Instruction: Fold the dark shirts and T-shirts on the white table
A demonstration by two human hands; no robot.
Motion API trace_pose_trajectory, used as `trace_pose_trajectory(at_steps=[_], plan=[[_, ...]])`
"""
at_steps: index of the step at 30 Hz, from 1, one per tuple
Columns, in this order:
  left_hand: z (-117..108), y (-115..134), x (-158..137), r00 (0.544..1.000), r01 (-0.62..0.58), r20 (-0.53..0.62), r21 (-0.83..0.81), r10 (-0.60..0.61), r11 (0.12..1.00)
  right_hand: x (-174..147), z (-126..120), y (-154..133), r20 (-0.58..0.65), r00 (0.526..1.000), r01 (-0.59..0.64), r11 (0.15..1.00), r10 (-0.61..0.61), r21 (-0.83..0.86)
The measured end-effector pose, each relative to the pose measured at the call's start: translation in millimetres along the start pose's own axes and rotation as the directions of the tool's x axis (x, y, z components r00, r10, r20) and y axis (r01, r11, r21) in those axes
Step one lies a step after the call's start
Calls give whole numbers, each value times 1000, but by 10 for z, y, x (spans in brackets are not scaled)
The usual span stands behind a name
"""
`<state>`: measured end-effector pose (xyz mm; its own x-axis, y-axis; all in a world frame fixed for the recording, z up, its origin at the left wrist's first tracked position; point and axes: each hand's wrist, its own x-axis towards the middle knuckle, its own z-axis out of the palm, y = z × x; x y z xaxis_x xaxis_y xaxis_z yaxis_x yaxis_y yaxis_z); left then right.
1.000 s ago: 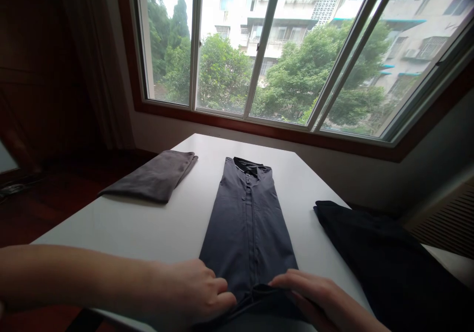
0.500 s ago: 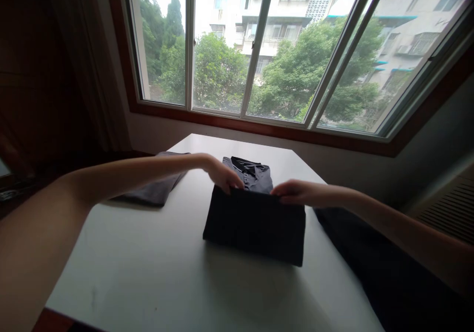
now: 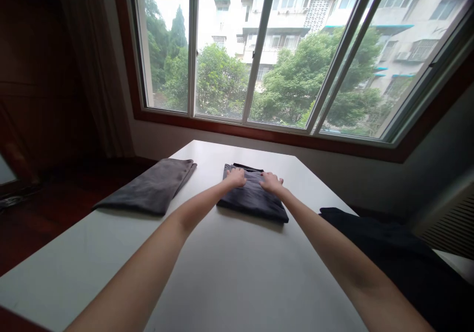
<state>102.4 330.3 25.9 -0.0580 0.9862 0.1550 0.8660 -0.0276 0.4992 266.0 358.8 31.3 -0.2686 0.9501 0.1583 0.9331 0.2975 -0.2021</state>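
Now folded shorter, the dark grey shirt (image 3: 255, 204) lies mid-frame under left hand (image 3: 236, 176) and right hand (image 3: 272, 182), fingers (image 3: 265, 175) loosely spread.

Worktop (image 3: 229, 273): white
Grey cloth (image 3: 151, 186): at left edge
Folded garment (image 3: 255, 203): near far edge
Black cloth (image 3: 388, 253): along right edge

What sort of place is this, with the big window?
Probably a room in somebody's home. There's a long curtain beside the wide window, a folded dark shirt on a white table, and what looks like a block of flats outside.
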Motion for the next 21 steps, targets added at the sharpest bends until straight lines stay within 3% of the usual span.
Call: trace_pose_trajectory(at_steps=[5,11,14,16,19,21], plan=[[325,-154,-247,998,23,-52,-109,-29,994,-116,431,74,35,996,-83,996,81,43],[291,-227,-267,993,17,-103,-362,-58,932,-100,537,224,-5,997,-78,991,79,109],[252,-267,-235,986,23,-129,-542,-110,840,13,622,377,-40,996,-64,951,80,301],[207,-315,-199,977,14,-150,-671,-154,741,86,671,501,-100,987,-49,836,123,547],[89,-483,-147,955,-4,-164,-841,-248,541,124,664,728,-161,946,2,491,281,871],[-12,-675,-129,930,-8,-152,-918,-334,396,94,600,911,-98,932,-4,282,348,959]])
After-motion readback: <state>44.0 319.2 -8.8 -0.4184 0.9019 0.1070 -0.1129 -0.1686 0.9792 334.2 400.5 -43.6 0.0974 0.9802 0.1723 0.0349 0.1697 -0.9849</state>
